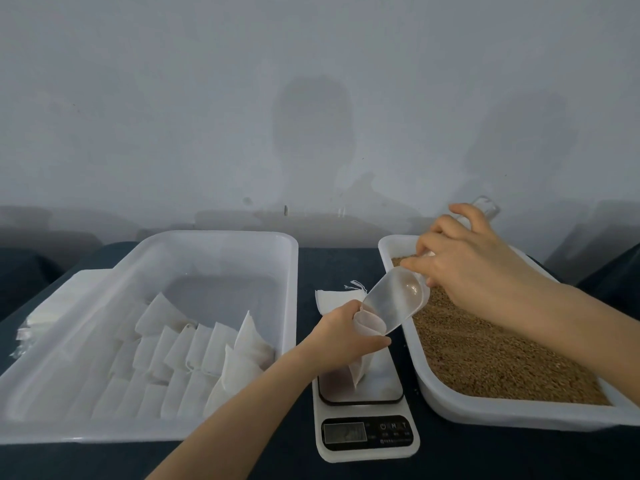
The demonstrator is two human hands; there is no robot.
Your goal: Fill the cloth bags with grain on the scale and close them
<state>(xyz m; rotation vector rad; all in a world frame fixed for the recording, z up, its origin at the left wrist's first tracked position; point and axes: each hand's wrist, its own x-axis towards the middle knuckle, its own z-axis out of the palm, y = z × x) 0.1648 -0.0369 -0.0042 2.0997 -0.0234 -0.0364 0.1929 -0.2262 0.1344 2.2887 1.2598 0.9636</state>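
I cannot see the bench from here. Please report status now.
Left hand holds bag open on scale. Right hand tips scoop into it. Scoop looks empty. Nothing in the way.

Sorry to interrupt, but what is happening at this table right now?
A person is filling a small cloth bag on the scale. The left hand holds its mouth open while the right hand tips a clear scoop into it. Grain sits in the right tray; filled bags lie in the left tray.
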